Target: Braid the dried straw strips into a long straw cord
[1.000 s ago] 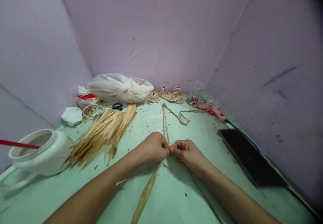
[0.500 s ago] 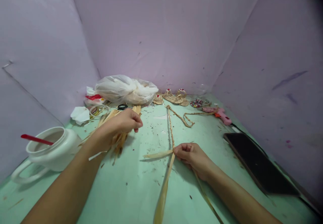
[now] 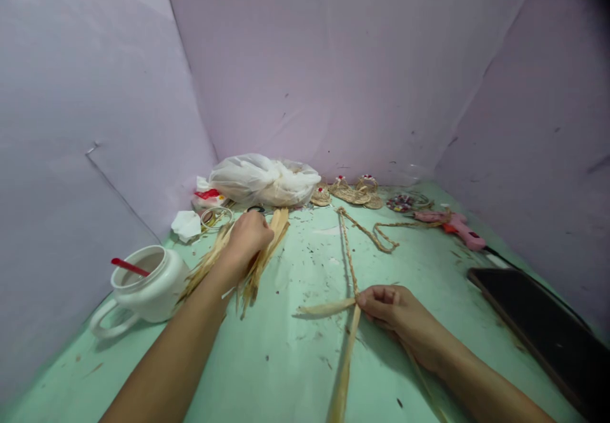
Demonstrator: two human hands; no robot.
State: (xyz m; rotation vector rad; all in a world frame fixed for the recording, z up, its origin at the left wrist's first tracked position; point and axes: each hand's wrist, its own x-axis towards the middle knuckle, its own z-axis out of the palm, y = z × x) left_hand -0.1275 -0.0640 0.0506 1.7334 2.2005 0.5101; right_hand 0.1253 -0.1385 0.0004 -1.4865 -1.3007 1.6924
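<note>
Half reaching, half holding: laying the left hand (image 3: 248, 235) on the pile of dry strips (image 3: 267, 255) toward the far left of the desk (image 3: 286, 353), fingers curled under (whether actually gripping a strip, impossible to tell), with a white jug (image 3: 152, 283) near that pile; pinching the near end of the braid (image 3: 350, 255) mid-desk in the clenched right hand (image 3: 395, 308), with loose strips (image 3: 345, 359) fanning out beside the fingers.

Held left arm stretched toward far left, left hand (image 3: 248, 235) knuckles up, fingers curled under, out of sight. Laid right forearm across near right, right hand (image 3: 398, 312) low, thumb and fingertips pinched together, pointing left.
</note>
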